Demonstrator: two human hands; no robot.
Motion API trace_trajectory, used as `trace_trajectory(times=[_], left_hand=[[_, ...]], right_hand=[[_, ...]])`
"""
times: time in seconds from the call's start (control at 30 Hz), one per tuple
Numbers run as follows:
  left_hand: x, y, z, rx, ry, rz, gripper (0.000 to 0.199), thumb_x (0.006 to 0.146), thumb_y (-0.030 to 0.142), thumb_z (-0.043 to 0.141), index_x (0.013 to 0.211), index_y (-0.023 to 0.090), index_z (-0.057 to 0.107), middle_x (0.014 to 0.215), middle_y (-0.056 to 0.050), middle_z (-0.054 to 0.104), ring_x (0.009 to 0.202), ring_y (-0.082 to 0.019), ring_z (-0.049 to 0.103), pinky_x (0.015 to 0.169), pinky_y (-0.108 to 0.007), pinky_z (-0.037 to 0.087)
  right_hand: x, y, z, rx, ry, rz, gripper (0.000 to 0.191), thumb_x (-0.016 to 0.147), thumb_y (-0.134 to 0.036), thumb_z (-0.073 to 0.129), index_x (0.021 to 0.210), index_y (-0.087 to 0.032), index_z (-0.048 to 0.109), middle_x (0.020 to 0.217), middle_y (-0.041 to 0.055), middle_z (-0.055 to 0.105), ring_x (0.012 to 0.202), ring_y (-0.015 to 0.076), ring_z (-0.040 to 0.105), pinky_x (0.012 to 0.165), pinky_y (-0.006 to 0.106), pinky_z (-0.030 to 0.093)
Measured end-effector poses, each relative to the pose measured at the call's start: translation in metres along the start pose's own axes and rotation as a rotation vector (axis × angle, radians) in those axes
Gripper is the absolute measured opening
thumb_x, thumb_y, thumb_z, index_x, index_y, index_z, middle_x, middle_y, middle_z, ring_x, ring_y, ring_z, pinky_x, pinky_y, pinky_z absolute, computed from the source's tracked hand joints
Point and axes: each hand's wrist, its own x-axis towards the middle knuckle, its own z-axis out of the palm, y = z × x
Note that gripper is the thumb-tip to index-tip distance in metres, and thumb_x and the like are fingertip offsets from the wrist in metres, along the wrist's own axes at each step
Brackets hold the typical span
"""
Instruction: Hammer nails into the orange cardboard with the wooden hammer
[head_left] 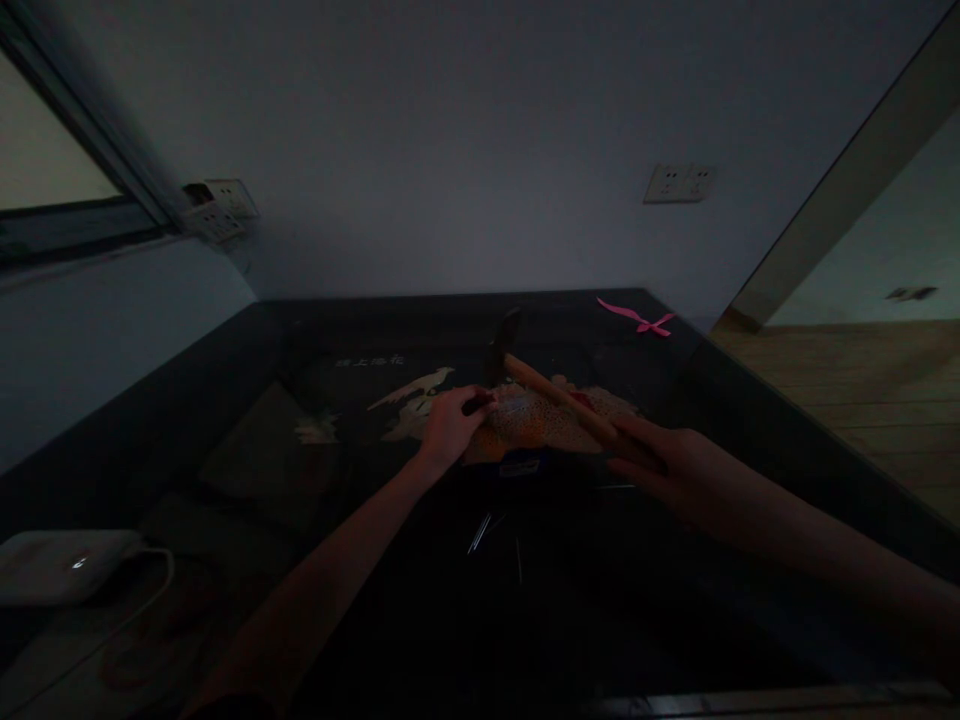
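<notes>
My right hand (660,462) is closed around the wooden handle of a hammer (555,390). The dark hammer head rises at the handle's far left end, just above my left hand (452,428). The fingers of that left hand are pinched together at the left edge of an orange, dark-speckled piece (525,425); whatever sits between them is too small and dim to make out. Nearer to me, several thin shiny metal pins or nails (478,533) lie on the dark tabletop (585,580).
A pink ribbon (637,318) lies at the table's far right corner. At the left edge stands a white device (67,567) with a cable. Pale bird and flower decoration (420,385) shows on the table. The back wall carries sockets (679,184). The room is dim.
</notes>
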Motion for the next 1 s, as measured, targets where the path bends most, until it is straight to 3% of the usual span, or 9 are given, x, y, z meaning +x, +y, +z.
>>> trace_trajectory(times=[0.17,0.37,0.6,0.8,1.0], left_hand=[[0.0,-0.003,0.001,0.048,0.002,0.026,0.009,0.081,0.025,0.062,0.083,0.019,0.069,0.084,-0.003,0.072,0.08,-0.019,0.066,0.077,-0.033,0.049],[0.002,-0.008,0.004,0.04,0.007,0.024,0.01,0.079,0.025,0.065,0.085,0.019,0.07,0.087,-0.004,0.072,0.084,-0.02,0.066,0.079,-0.033,0.049],[0.002,-0.004,0.002,0.088,-0.01,0.01,0.01,0.08,0.025,0.064,0.084,0.02,0.071,0.084,-0.003,0.073,0.079,-0.02,0.066,0.076,-0.034,0.048],[0.002,-0.004,0.003,0.06,0.019,0.018,0.007,0.078,0.024,0.066,0.081,0.02,0.071,0.084,-0.003,0.073,0.081,-0.02,0.066,0.078,-0.034,0.049],[0.003,-0.001,0.0,0.086,-0.025,0.0,0.007,0.078,0.022,0.065,0.08,0.019,0.071,0.081,-0.003,0.072,0.076,-0.02,0.066,0.073,-0.032,0.05]], right_hand=[[-0.002,0.002,0.004,-0.047,-0.037,0.061,0.036,0.081,-0.032,0.048,0.109,-0.015,0.064,0.065,0.0043,0.066,0.045,0.0166,0.056,0.044,0.027,0.039],[-0.006,0.0,0.004,0.046,0.044,0.043,0.033,0.079,-0.031,0.052,0.108,-0.02,0.065,0.074,0.0045,0.069,0.051,0.0169,0.059,0.048,0.026,0.041],[-0.007,0.004,0.01,0.014,-0.028,0.03,0.028,0.083,-0.03,0.049,0.102,-0.018,0.065,0.08,0.0063,0.071,0.057,0.0171,0.062,0.051,0.026,0.043],[-0.009,0.0,0.005,0.027,0.054,0.045,0.03,0.08,-0.032,0.051,0.103,-0.019,0.065,0.066,0.0029,0.067,0.047,0.0155,0.056,0.045,0.025,0.039],[-0.009,0.006,0.013,0.018,-0.015,0.072,0.03,0.081,-0.029,0.051,0.105,-0.019,0.065,0.075,0.0064,0.071,0.054,0.0172,0.061,0.049,0.026,0.043]])
